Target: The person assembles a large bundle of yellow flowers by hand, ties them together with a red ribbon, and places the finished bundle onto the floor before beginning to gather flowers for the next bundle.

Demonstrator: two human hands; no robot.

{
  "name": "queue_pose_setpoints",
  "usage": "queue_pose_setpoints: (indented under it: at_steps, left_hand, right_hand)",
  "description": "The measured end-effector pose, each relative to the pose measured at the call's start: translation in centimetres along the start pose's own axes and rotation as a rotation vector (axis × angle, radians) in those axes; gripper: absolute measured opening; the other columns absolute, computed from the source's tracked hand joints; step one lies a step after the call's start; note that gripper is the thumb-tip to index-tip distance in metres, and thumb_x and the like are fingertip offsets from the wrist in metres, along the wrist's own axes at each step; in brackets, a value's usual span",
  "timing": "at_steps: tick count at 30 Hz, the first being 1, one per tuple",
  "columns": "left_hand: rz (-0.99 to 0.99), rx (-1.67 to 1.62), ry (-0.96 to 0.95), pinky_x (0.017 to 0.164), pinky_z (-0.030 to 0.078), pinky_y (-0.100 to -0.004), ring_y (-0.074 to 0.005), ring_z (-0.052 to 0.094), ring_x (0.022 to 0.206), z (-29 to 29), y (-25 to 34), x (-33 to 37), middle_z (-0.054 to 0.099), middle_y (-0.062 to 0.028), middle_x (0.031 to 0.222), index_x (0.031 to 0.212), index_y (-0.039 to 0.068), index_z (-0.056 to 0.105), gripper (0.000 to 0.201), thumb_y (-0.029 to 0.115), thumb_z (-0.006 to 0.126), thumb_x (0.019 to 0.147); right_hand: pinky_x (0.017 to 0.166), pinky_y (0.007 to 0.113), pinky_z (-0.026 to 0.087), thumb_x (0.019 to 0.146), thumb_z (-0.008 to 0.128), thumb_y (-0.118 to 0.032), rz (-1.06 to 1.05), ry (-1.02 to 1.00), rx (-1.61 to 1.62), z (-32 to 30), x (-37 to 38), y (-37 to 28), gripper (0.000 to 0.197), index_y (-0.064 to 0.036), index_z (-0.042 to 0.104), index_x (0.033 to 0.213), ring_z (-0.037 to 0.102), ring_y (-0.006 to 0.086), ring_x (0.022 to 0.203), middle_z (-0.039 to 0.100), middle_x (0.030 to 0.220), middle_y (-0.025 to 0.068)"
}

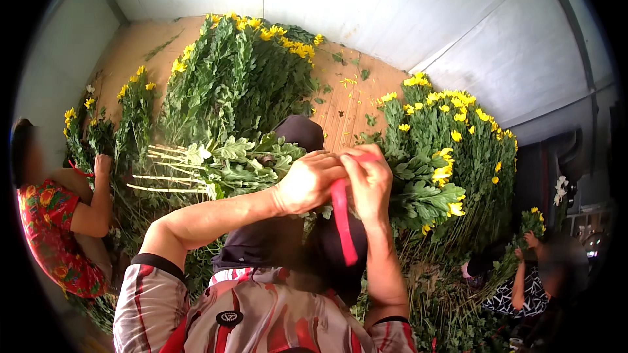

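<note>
Across the legs, a flower bundle [239, 165] and a red ribbon [343, 225] under two busy hands

Well in from the floor [340, 117]'s back edge, where the white wall [340, 6] rises, the bundle lies crosswise over the person's dark-trousered legs [261, 245], cut stems [173, 176] to the left, yellow blooms [445, 173] to the right. The right hand [367, 180] has its fingers closed on the ribbon; one end hangs loose below. The left hand [311, 182] is curled just beside it, knuckles up; whether its fingertips pinch ribbon or stalks cannot be told, nor whether the ribbon runs fully round beneath.

The step looks like binding. To do it well, one hand should pin the crossing point while the other draws the ribbon snug: tight enough to stop stalks sliding, gentle enough not to crush them. The ribbon is best laid flat, with leaves kept out of the crossing. The stem ends look uneven, so any levelling should come before the final pull. Wrists should stay clear of the blooms, which probably bruise easily.
</note>
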State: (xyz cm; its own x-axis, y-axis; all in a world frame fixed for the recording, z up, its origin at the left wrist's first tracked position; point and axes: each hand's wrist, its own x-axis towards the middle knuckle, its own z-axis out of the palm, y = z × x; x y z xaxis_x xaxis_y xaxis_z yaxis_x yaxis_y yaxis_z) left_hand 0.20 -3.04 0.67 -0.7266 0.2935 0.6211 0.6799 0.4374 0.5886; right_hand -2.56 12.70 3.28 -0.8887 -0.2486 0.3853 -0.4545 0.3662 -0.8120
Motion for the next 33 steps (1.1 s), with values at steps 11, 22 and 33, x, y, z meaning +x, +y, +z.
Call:
queue_pose_setpoints:
  at_steps: [11, 22, 33]
  left_hand:
    - [-0.832, -0.753, -0.256, 0.088, 0.045, -0.0265, -0.0071, 0.054, 0.093, -0.9, -2.4, 2.6, 0.064, 0.0018, 0.096, 0.109, 0.0, 0.066, 0.028, 0.025, 0.056, 0.102]
    - [-0.609, -0.857, -0.501, 0.085, 0.049, -0.0314, -0.0174, 0.063, 0.091, -4.1, -4.6, 3.7, 0.069, -0.0073, 0.091, 0.088, -0.001, 0.072, 0.012, 0.006, 0.077, 0.079]
    - [0.213, 0.444, -0.146, 0.056, 0.047, -0.0368, -0.0241, 0.058, 0.063, -1.5, -3.7, 3.9, 0.052, -0.0054, 0.072, 0.085, 0.007, 0.056, 0.027, 0.024, 0.074, 0.076]
  right_hand:
    - [0.08, 0.029, 0.052, 0.086, 0.072, -0.003, 0.118, -0.03, 0.751, -1.8, -1.1, 2.4, 0.016, 0.0028, 0.067, 0.1, 0.065, 0.0178, 0.088, 0.064, 0.098, 0.0081]
    - [0.084, 0.036, 0.051, 0.078, 0.065, -0.001, -0.011, -0.241, 0.02, -1.6, 0.3, 1.8, 0.023, 0.0024, 0.058, 0.1, 0.062, 0.0302, 0.099, 0.061, 0.108, 0.0131]
    - [0.093, 0.037, 0.05, 0.084, 0.052, 0.004, -0.081, -0.182, 0.028, -1.5, 0.7, 3.3, 0.031, 0.0044, 0.055, 0.115, 0.061, 0.03, 0.109, 0.053, 0.131, 0.017]
